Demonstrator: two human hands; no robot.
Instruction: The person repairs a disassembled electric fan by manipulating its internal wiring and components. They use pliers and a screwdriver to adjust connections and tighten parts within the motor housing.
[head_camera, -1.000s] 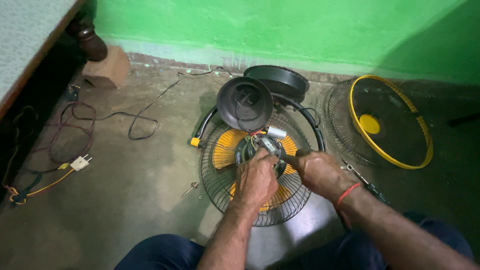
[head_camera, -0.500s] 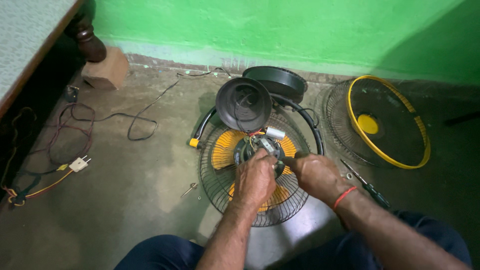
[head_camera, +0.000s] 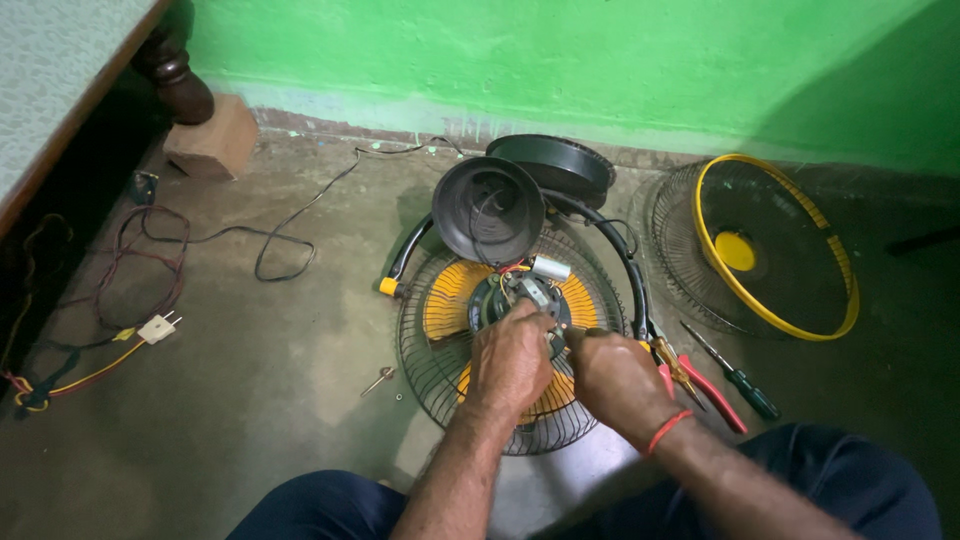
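Observation:
A dismantled fan lies on the floor: a black wire guard (head_camera: 430, 355) with yellow blades (head_camera: 447, 298) under it and an exposed motor (head_camera: 527, 293) at its centre. My left hand (head_camera: 510, 357) rests on the motor with its fingers curled over it. My right hand (head_camera: 617, 377), with a red band at the wrist, is closed around a thin tool whose tip meets the motor beside the left hand. A small white capacitor (head_camera: 549, 268) with red wires sits by the motor. What the left fingers pinch is hidden.
A black motor cover (head_camera: 488, 208) and a round black base (head_camera: 552, 162) stand behind the fan. A second yellow-rimmed guard (head_camera: 775, 250) lies right. Red pliers (head_camera: 705, 385) and a green screwdriver (head_camera: 735, 375) lie by my right knee. Cables with a white plug (head_camera: 158, 327) sprawl left, near a brick (head_camera: 212, 137).
Both hands stay on the motor, with only slight shifts of the fingers. The view has tilted a little.

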